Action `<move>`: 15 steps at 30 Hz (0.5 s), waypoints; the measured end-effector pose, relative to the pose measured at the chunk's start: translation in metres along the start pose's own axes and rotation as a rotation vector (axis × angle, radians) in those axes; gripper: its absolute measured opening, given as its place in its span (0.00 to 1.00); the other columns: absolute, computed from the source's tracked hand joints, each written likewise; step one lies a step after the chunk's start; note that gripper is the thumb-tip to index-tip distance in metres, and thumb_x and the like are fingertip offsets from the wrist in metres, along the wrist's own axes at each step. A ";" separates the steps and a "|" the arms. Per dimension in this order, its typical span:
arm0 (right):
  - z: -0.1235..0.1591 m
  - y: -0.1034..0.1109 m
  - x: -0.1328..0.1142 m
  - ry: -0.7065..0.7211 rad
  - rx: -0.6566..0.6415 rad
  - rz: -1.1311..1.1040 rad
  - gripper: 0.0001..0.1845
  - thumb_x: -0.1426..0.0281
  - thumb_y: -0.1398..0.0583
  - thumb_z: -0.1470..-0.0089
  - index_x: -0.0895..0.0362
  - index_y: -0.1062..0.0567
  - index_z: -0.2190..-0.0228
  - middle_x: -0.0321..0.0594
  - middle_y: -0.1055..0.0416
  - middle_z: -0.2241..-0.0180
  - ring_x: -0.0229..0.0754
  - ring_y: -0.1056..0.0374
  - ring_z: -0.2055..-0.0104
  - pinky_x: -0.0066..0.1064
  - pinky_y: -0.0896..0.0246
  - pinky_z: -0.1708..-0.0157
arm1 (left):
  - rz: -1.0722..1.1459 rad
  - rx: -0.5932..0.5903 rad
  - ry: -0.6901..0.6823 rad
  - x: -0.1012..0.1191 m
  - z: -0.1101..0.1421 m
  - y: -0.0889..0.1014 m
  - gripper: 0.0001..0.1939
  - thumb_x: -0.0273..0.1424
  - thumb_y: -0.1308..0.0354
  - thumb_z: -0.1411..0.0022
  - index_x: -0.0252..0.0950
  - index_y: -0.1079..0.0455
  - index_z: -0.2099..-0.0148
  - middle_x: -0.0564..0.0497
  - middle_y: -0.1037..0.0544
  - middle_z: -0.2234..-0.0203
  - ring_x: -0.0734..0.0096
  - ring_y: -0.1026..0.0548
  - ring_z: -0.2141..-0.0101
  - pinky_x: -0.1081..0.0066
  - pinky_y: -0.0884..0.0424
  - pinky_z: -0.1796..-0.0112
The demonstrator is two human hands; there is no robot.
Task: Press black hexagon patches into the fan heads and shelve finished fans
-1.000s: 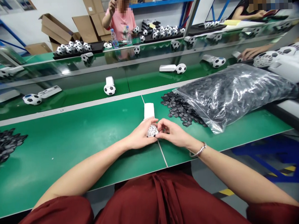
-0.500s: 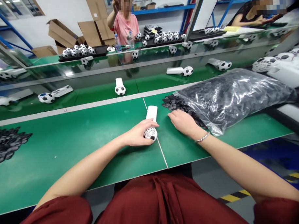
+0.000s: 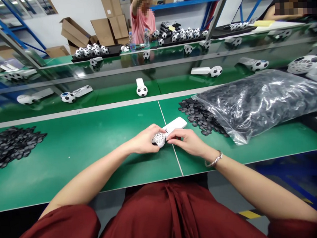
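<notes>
My left hand (image 3: 145,139) is wrapped around the ball end of a white device (image 3: 176,124) with a flat handle. The ball (image 3: 159,139) looks like a football, white with a web of open cells and a black patch low on its side. Its handle points away to the right, resting on or just above the green table. My right hand (image 3: 185,140) pinches at the ball's right side, near the handle's neck. A dark sliver shows by those fingertips, seemingly a small black piece, mostly hidden.
Loose black pieces (image 3: 200,117) spill from a clear plastic bag (image 3: 259,101) on the right. Another black heap (image 3: 13,145) lies at the left. Beyond the pale rail, several football devices (image 3: 142,90) sit on a green belt (image 3: 116,94). A person in pink (image 3: 143,24) is across the line.
My right hand has moved left from the black pieces to the ball. The device's handle has swung rightward in my left hand. The view has shifted slightly.
</notes>
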State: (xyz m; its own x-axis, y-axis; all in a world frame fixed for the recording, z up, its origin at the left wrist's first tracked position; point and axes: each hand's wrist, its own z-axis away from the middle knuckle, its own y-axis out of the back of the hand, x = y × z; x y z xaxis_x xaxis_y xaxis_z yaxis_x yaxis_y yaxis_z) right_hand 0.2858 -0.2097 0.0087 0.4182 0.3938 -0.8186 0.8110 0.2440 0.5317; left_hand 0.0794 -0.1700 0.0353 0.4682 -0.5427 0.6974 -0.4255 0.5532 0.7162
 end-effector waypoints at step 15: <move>-0.013 -0.003 0.000 0.105 -0.042 0.117 0.03 0.71 0.39 0.50 0.56 0.28 0.74 0.35 0.30 0.73 0.39 0.36 0.67 0.31 0.42 0.65 | 0.011 0.230 0.067 0.003 -0.003 -0.023 0.19 0.28 0.40 0.54 0.34 0.35 0.57 0.49 0.34 0.63 0.62 0.33 0.58 0.64 0.34 0.56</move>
State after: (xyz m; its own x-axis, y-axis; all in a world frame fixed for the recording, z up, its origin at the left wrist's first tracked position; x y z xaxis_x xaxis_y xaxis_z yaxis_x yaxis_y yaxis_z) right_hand 0.2776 -0.1991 0.0099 0.4622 0.5118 -0.7242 0.7403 0.2270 0.6328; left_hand 0.0926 -0.1827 0.0214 0.5093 -0.4903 0.7073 -0.5928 0.3959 0.7013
